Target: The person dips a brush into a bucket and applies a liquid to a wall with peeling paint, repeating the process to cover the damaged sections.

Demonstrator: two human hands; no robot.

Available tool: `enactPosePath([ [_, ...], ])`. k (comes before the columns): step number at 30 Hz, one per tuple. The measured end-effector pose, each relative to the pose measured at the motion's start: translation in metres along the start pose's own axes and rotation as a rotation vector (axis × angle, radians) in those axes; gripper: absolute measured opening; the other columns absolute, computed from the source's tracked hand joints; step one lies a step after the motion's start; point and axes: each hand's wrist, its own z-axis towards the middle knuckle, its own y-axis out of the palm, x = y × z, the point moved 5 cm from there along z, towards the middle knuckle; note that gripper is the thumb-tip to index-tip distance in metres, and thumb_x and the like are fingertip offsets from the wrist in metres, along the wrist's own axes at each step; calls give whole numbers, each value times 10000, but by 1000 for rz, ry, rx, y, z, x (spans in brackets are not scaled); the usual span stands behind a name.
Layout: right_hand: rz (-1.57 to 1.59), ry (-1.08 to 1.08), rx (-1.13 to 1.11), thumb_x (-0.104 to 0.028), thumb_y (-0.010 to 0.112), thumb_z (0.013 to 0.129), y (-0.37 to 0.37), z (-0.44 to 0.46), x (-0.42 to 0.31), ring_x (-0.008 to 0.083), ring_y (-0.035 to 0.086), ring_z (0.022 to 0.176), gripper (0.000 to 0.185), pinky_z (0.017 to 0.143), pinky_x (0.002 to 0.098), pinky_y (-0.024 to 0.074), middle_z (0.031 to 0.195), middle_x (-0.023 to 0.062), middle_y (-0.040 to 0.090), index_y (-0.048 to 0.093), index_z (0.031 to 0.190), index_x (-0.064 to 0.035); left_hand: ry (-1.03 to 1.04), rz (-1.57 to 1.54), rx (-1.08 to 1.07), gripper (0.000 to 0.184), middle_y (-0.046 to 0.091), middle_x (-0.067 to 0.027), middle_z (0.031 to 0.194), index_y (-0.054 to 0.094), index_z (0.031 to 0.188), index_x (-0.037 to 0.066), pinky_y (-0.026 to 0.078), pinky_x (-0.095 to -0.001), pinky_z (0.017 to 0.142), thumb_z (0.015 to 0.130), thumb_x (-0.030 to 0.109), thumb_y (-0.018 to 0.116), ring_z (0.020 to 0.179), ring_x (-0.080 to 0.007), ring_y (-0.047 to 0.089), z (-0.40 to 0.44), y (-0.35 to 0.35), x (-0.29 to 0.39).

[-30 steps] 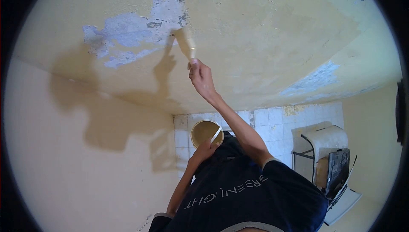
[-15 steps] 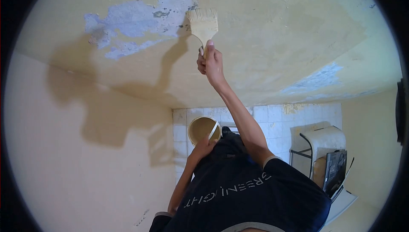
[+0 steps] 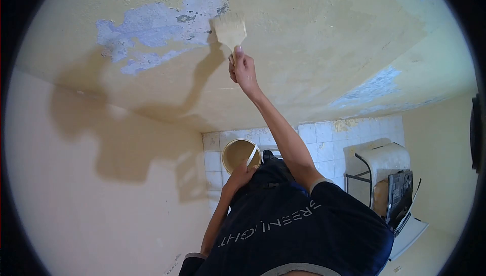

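My right hand [image 3: 244, 73] is closed around the handle of a wide paintbrush [image 3: 231, 32], thumb along the handle. The bristles point up the wall and are coated in cream-yellow paint. They lie at the wall [image 3: 314, 48], just beside the right edge of a peeled, bluish-white patch [image 3: 152, 23]. Lower down, my left hand [image 3: 242, 175] is closed at the near side of a round bucket [image 3: 235, 157], by its white handle strip [image 3: 251, 154]. The inside of the bucket looks yellowish-tan. Some fingers of my left hand are hidden.
A second flaked patch [image 3: 372, 88] shows on the wall to the right. White floor tiles [image 3: 324, 139] lie below. At the right stands a chair or small table [image 3: 387, 159] with a dark flat panel [image 3: 400, 195] against it. A side wall [image 3: 101, 210] fills the left.
My right hand and the brush have shifted slightly left, toward the peeled patch, and the brush has tilted a little. The view has moved slightly. My left hand stays at the bucket.
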Motion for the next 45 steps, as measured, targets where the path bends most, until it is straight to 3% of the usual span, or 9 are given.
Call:
enactPosePath([
  [3,-23,188,30,-541,319,1012,-19,-29,70,61,328,376,573,345,234,262,511,-37,354,374,639,-109,114,80,88,549,639,-294,940,470,1222,-100,487,-416,823,925,350,570,902,-390,640,7,-5,-2],
  [6,60,375,21,-533,329,1012,-37,-68,108,61,323,368,568,332,242,252,505,-40,349,376,635,-111,-123,14,-103,564,621,-266,1055,462,1276,-70,481,-381,855,926,353,590,935,-313,621,-6,-1,-4],
  [13,176,96,-32,-599,368,977,0,-20,-42,43,240,375,563,349,224,181,512,-73,243,306,638,-155,16,6,29,600,638,-280,976,416,1315,-69,483,-416,836,927,363,568,913,-372,638,-2,-3,-7],
  [16,73,24,-16,-587,367,984,-29,1,3,48,245,374,560,349,229,185,511,-67,260,319,632,-154,26,7,6,594,633,-248,978,433,1308,-66,482,-398,823,927,365,580,892,-329,625,1,-5,-13],
  [22,225,699,20,-594,404,969,-89,-97,178,59,265,376,566,331,238,185,508,-59,284,339,622,-152,3,18,-10,587,629,-222,922,439,1299,-68,487,-388,791,921,354,595,845,-305,620,-3,-13,0],
  [33,180,148,-215,-566,393,988,4,-4,-90,42,241,399,545,356,233,189,534,-66,254,305,647,-149,47,54,-35,632,637,-270,922,431,1275,-108,493,-412,808,911,384,589,884,-365,643,7,-8,-9],
  [37,49,21,-72,-555,376,996,-10,1,2,49,302,386,553,348,238,239,510,-58,294,306,633,-143,148,131,34,602,637,-297,977,456,1250,-98,490,-423,820,915,386,580,933,-395,638,10,3,-32],
  [42,34,463,-34,-565,388,989,-56,-94,125,54,266,388,540,359,247,192,520,-66,279,318,638,-161,11,87,-71,550,641,-241,973,477,1293,-32,483,-405,803,934,376,564,894,-318,633,-1,-6,-7],
  [45,-118,483,10,-607,332,984,-89,-158,127,80,338,405,588,386,267,268,491,-34,355,421,637,-142,216,3,86,399,651,-229,919,570,1177,12,486,-415,770,948,337,546,844,-348,640,-2,-15,-9],
])
